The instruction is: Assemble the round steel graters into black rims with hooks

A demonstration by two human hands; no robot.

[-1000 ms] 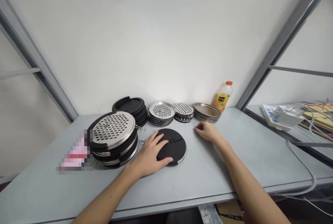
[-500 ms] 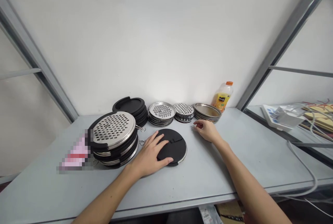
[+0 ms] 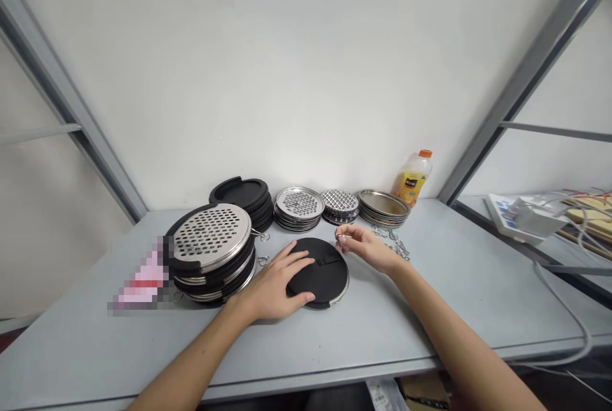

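Worn on head, single view. Looks forward and steeply down at black disc (image 3: pixel 325 280), from above and in front of disc. Set fairly close, framed wide. Faces white wall (image 3: pixel 306 79) behind disc; takes in table's front edge (image 3: pixel 287 378) on near side of disc, plus metal posts (image 3: pixel 112 169) (image 3: pixel 519 92) well off to left and right of disc.
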